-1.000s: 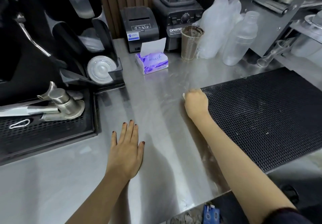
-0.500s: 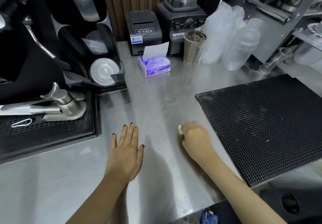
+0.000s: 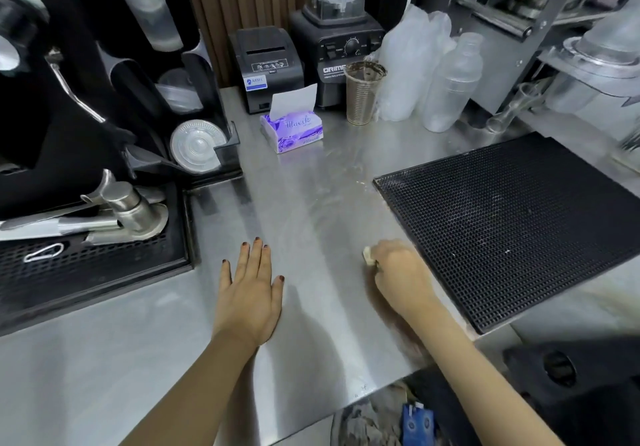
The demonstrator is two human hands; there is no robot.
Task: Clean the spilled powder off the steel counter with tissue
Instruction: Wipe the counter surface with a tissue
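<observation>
Head view: a person works at a brushed steel counter (image 3: 311,210) in a drinks station, both bare hands down on the metal.
Left hand: the left hand (image 3: 247,301) lies flat, palm down, fingers straight and close together, holding nothing, near the counter's front edge.
Right hand: the right hand (image 3: 401,275) has its fingers curled round a small crumpled white tissue wad (image 3: 369,255) and presses it to the steel, just beside the near left edge of a black perforated rubber mat (image 3: 519,223).
Tissue: only a pale corner of the wad shows past the knuckles, touching the counter.
Powder: faint pale powder streaks (image 3: 349,168) mark the steel near the mat's far left corner, well apart from the right hand.
Tissue pack: a purple-and-white soft tissue pack (image 3: 292,132) sits ahead of the left hand, one sheet standing up from its slot.
Back row: a black receipt printer (image 3: 266,64), a dark blender base with clear jug (image 3: 337,43), a ribbed clear cup with a brown-stained rim (image 3: 363,95) and a clear plastic bottle (image 3: 450,85).
</observation>
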